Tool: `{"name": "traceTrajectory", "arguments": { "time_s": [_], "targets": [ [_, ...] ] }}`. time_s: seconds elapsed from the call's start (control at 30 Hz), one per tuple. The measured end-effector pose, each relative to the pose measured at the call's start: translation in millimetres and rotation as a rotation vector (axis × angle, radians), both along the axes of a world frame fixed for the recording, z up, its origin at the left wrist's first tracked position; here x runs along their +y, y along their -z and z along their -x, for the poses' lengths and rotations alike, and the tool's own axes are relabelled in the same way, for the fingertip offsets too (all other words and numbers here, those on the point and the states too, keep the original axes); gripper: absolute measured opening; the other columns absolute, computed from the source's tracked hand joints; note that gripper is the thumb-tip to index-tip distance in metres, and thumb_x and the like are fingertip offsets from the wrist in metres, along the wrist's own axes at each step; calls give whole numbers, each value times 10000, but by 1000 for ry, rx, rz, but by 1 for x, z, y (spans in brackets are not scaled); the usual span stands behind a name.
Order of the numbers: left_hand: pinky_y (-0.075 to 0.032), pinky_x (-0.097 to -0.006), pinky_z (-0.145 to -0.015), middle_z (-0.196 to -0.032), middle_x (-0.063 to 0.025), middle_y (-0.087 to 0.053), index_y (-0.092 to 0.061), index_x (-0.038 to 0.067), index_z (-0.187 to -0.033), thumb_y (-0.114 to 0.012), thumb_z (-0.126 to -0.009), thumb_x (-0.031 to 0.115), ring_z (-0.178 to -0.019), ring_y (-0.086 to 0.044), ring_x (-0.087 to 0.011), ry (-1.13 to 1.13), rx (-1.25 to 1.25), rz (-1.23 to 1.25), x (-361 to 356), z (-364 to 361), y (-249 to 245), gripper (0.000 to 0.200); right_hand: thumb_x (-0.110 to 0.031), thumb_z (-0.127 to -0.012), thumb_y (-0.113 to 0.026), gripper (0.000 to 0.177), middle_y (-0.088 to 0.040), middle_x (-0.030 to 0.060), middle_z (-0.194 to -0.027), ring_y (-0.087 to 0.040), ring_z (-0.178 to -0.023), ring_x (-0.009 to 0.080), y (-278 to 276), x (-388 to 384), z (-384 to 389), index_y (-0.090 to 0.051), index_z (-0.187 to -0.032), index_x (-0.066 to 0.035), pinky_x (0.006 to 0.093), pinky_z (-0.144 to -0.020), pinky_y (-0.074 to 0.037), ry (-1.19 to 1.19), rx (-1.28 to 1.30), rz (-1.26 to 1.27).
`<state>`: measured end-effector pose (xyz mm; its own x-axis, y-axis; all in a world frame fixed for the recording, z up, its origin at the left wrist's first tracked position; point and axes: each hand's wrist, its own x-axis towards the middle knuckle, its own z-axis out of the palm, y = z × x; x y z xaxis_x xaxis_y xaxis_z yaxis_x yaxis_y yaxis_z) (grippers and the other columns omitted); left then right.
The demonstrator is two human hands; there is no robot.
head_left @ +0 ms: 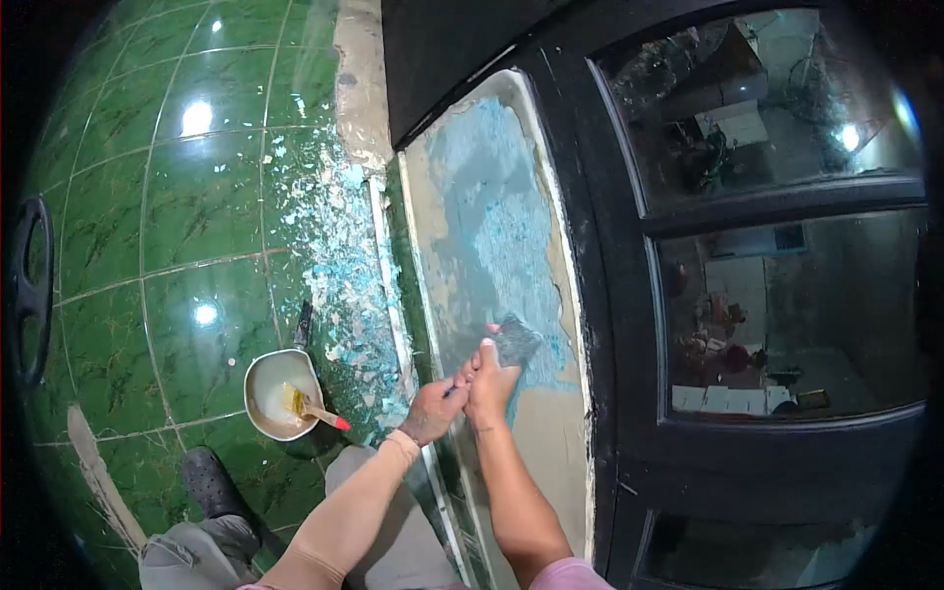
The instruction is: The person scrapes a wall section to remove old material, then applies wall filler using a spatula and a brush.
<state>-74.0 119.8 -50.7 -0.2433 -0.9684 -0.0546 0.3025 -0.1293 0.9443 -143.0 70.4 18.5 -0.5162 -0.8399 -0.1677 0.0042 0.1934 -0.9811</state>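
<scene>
My right hand (489, 385) is wrapped around the handle of a wide-bladed scraper (518, 342). Its grey blade lies against the door panel (492, 433), at the lower part of a patch of flaking blue paint (501, 236). Just left of it, my left hand (435, 410) is closed at the handle's rear end, touching the right hand. Most of the handle is hidden by my fingers. Below and around the blue patch, bare tan surface shows on the panel.
Blue and white paint flakes (344, 265) litter the green tiled floor (206, 246) beside the panel. A white pan (254, 408) of pale liquid holds a paintbrush (320, 414). Black door framing with glass panes (767, 315) stands at right. My shoe (211, 482) is at lower left.
</scene>
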Motion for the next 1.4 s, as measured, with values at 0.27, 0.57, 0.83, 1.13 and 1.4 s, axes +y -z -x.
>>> {"name": "traceTrajectory", "arguments": {
  "time_s": [0.27, 0.57, 0.83, 1.13, 1.4],
  "targets": [
    [-493, -368, -679, -825, -190, -651, -631, -3, -958, -489, -994, 273, -746, -616, -213, 19, -32, -35, 26, 22, 5, 313, -111, -986, -494, 247, -379, -24, -622, -346, -458, 80, -27, 4, 0, -494, -1232, -81, 267, -396, -301, 13, -70, 27],
    [-501, -382, -672, -838, -209, -635, -607, -3, -992, -468, -997, 258, -780, -640, -310, -28, -94, 127, 18, 7, -26, 296, -116, -976, -544, 230, -414, -62, -636, -359, -475, 44, -33, 18, 7, -571, -1202, -83, 233, -414, -285, 15, -66, -5],
    [-484, -379, -852, -1042, -215, -671, -625, 49, -1193, -408, -1020, 368, -998, -649, -340, 7, 5, -89, 46, 19, -26, 423, -118, -967, -548, 191, -415, -49, -632, -364, -470, 67, -31, 43, 14, -590, -1150, -79, 253, -423, -307, 39, 11, -62],
    [-491, -405, -799, -966, -240, -662, -644, 27, -1095, -438, -995, 406, -913, -653, -374, 24, -74, -9, 54, 10, -22, 443, -135, -962, -560, 222, -430, -40, -613, -371, -455, 56, -5, 75, 23, -500, -1171, -89, 243, -388, -284, -10, -13, 20],
    [-493, -385, -791, -974, -272, -647, -635, 10, -1109, -454, -999, 333, -911, -651, -366, -5, -141, 66, 77, 24, -10, 387, -114, -944, -568, 83, -433, -34, -608, -362, -448, 66, -6, 91, 26, -579, -1013, -69, 252, -404, -296, 104, 5, 4]
  ]
}}
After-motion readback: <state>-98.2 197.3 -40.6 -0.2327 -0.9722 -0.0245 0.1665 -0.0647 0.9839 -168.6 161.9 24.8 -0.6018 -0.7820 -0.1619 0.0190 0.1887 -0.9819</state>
